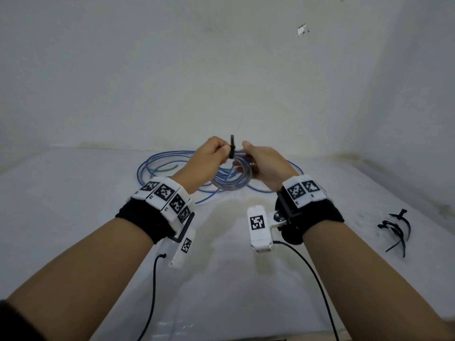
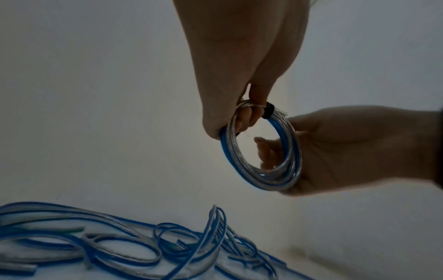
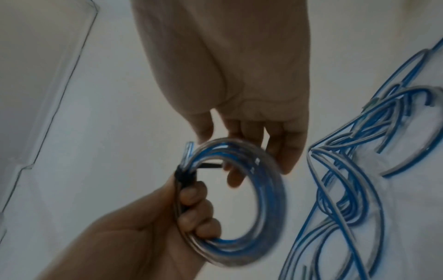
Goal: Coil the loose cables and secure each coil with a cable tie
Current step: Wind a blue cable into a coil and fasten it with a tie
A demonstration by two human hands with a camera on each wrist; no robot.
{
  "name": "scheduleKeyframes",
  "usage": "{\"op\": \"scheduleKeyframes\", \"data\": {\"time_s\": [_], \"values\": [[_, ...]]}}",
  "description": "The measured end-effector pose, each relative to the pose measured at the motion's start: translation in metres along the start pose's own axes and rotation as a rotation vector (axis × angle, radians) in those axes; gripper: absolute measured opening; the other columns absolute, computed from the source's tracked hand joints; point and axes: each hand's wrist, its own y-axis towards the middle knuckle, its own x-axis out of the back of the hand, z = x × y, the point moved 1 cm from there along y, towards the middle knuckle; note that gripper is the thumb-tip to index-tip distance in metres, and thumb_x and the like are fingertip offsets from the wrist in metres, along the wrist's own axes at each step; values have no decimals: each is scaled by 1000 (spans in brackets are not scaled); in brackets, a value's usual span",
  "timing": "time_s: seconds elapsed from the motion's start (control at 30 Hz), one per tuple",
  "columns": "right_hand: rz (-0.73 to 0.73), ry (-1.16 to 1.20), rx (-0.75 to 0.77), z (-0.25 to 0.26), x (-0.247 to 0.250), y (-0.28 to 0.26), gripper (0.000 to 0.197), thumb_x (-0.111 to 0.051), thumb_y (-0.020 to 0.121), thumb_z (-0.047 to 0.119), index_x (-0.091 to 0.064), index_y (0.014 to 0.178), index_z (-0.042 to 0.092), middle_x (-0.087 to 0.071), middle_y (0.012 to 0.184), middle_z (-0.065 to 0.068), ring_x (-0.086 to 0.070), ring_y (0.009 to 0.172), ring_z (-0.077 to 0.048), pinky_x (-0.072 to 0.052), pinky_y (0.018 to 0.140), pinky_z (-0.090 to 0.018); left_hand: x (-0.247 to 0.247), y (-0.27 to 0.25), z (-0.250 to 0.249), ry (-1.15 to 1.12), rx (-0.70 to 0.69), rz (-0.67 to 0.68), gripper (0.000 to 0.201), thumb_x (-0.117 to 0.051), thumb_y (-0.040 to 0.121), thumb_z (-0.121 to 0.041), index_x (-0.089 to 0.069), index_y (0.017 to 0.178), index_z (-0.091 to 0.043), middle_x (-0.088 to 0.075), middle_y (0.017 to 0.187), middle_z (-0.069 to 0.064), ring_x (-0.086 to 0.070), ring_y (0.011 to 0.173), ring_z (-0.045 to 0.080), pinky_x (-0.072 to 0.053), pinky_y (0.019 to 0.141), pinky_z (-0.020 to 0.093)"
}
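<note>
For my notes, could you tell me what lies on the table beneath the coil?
Loose blue cables sprawl under the held coil; both hands cover part of them.

Coil [image 2: 261, 151]: glossy, smooth clear-and-blue plastic sheathing. Cable tie [image 2: 268, 113] around it: matt black plastic. Worktop [image 1: 73, 217] beneath coil: smooth, matt white. Wristbands [image 1: 145, 220] near coil: black cloth.

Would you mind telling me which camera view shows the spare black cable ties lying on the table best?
The head view: the spare cable ties lie in a small pile on the table, off to the right of both hands. Neither wrist view shows them at all.
</note>
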Motion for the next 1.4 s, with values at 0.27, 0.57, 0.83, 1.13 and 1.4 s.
{"op": "scheduleKeyframes", "data": {"time_s": [0.27, 0.57, 0.83, 1.13, 1.4], "values": [[-3, 17, 157, -2, -18, -7, 30, -43, 100, 26, -57, 76, 13, -53, 71, -3, -52, 64, -16, -38, 69, -31, 14, 9, 7, -41, 164, -178, 19, -41, 99, -30, -46, 102, -12, -56, 96, 5, -54, 86, 18, -47, 81, 30], [19, -592, 518, 5, -62, -1, 32, -34, 100, 15, -62, 104, 2, -58, 97, -15, -52, 88, -26, -36, 75, -33, 42, 4, 3, -360, 376, -161, 25, -56, 93, -21, -62, 90, 2, -61, 83, 14, -60, 76, 23, -54, 82, 31], [10, -433, 338, 7, -86, 8, 36, -43, 99, 30, -61, 112, 2, -62, 108, -13, -57, 96, -23, -44, 87, -36, 107, -1, 16, -421, 384, -312, 17, -50, 91, 6, -59, 78, 1, -58, 77, 13, -57, 61, 16, -48, 46, 15], [205, 30, -64, 9, -203, 55, 20, -51, 94, 7, -57, 77, -1, -46, 58, -11, -40, 46, -17, -34, 39, -19, 205, -7, 55, -270, 448, -323, 19, -54, 95, -22, -58, 90, -4, -58, 80, 8, -63, 69, 16, -56, 72, 27], [364, 100, -237, 12, -332, 78, 17, -53, 94, 8, -52, 86, -6, -56, 67, -18, -59, 53, -26, -56, 51, -29, 323, -14, 118, 253, 665, -360, 13, -52, 94, -10, -54, 81, -8, -55, 81, 7, -57, 68, 16, -55, 61, 23]]}}
